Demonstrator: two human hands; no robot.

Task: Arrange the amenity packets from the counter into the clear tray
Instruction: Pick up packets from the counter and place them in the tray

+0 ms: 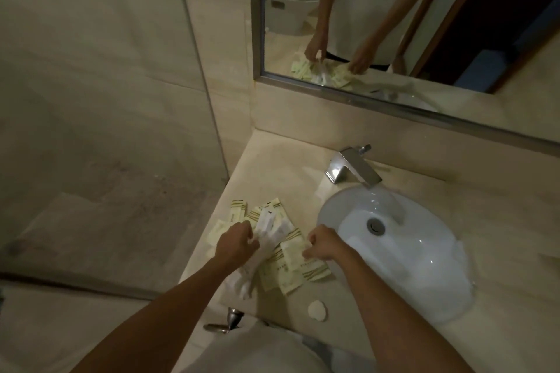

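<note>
A loose pile of pale yellow amenity packets (286, 266) lies on the marble counter (281, 172) left of the sink. White and clear plastic-wrapped items (268, 221) are mixed into the pile. My left hand (235, 244) rests on the pile's left side, fingers curled around a clear plastic wrapper (257, 254). My right hand (322, 247) is at the pile's right edge, fingers pinched on a yellow packet (306, 253). I cannot make out a clear tray as distinct from the plastic items.
An oval white sink (424, 266) with a chrome faucet (353, 168) fills the counter's right part. A small round white disc (317, 310) lies near the front edge. A mirror (394, 24) hangs above. A metal handle (227, 319) sticks out below the counter.
</note>
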